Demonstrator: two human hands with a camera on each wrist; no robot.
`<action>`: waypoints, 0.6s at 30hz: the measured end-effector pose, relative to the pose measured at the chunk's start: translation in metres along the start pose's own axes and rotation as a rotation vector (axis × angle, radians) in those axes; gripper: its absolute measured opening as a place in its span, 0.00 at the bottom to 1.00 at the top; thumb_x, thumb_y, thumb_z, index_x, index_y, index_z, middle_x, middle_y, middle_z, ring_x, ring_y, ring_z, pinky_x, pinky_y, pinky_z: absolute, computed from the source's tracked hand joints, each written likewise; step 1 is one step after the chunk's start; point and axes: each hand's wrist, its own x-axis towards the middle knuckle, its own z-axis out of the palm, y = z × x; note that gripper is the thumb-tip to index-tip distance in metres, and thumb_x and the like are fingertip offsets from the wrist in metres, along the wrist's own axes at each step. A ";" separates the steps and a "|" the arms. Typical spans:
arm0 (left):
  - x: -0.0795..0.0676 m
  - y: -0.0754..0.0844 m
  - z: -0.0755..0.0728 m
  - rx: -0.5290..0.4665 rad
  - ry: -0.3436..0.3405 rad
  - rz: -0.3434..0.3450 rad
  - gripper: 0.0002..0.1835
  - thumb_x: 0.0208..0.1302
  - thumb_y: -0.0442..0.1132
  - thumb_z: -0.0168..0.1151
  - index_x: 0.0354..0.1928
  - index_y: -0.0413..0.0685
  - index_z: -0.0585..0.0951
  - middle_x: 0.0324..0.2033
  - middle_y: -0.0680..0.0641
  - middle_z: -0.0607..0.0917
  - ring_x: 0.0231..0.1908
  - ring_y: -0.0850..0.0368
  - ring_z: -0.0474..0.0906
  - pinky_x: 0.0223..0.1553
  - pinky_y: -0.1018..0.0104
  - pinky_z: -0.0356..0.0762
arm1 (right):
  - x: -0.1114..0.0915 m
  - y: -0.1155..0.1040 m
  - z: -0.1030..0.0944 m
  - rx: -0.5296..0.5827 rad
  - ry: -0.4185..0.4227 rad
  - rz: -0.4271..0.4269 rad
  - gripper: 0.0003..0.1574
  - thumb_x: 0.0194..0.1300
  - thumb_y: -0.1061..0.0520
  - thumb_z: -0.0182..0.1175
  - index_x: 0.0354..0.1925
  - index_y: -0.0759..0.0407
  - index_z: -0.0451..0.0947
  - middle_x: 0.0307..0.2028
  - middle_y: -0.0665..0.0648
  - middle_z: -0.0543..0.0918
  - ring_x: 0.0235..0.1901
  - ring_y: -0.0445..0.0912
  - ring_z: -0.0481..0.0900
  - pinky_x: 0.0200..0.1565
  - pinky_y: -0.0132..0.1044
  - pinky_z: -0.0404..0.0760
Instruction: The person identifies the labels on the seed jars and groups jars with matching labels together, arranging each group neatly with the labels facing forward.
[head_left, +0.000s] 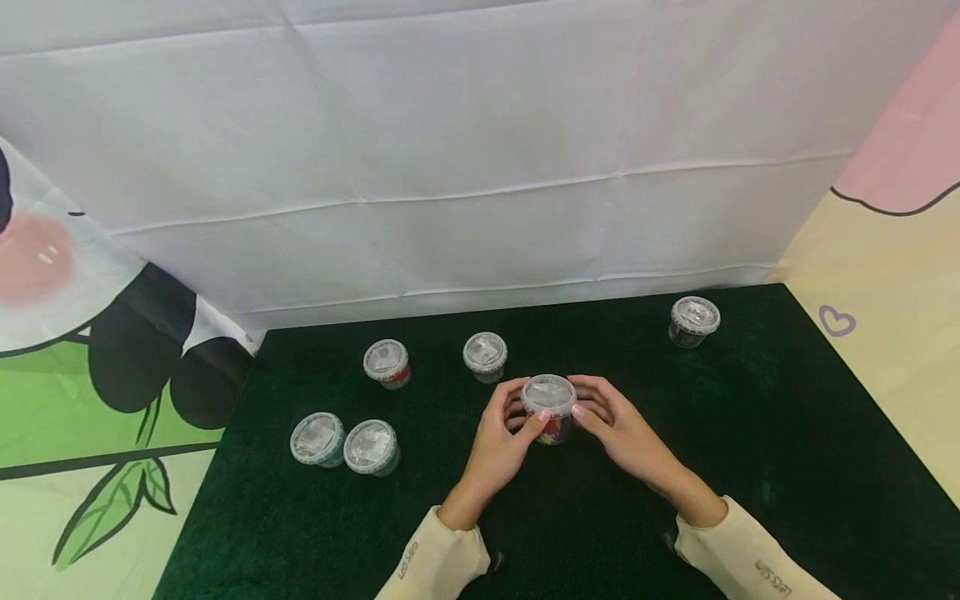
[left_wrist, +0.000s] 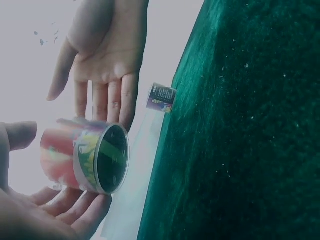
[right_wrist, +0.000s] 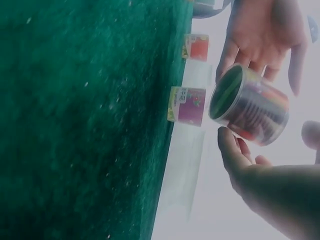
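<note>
In the head view my left hand and right hand hold a small clear plastic tub between them, one at each side. The tub has a pale lid on top and a colourful printed label. My left thumb lies over the front of its label, while the right thumb meets the rim by the lid. Fingers of both hands curve round its far sides, partly hidden. Both wrist views show the tub's dark green-looking base, raised above the cloth.
On the dark green cloth stand more lidded tubs: a pair at left, one with a red label, one behind my left hand, and one at the far right. A white sheet hangs behind.
</note>
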 end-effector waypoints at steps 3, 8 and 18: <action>0.000 -0.001 0.002 0.004 0.037 0.017 0.28 0.75 0.39 0.64 0.71 0.40 0.69 0.64 0.37 0.78 0.63 0.40 0.77 0.64 0.42 0.77 | 0.001 0.000 0.004 -0.018 0.016 -0.008 0.33 0.82 0.56 0.54 0.77 0.64 0.59 0.72 0.70 0.69 0.72 0.65 0.70 0.70 0.56 0.74; -0.001 -0.001 0.007 0.012 0.068 0.029 0.27 0.74 0.39 0.66 0.69 0.40 0.69 0.62 0.37 0.78 0.61 0.39 0.78 0.64 0.38 0.77 | 0.004 0.000 0.011 -0.050 0.061 -0.008 0.32 0.82 0.57 0.55 0.76 0.65 0.60 0.71 0.70 0.70 0.72 0.65 0.70 0.71 0.61 0.71; -0.001 0.003 0.011 0.044 0.069 0.006 0.27 0.74 0.40 0.67 0.68 0.40 0.69 0.62 0.36 0.77 0.61 0.40 0.78 0.63 0.38 0.77 | 0.006 0.001 0.012 -0.056 0.066 0.009 0.33 0.82 0.57 0.54 0.76 0.67 0.58 0.72 0.70 0.69 0.72 0.65 0.69 0.71 0.63 0.70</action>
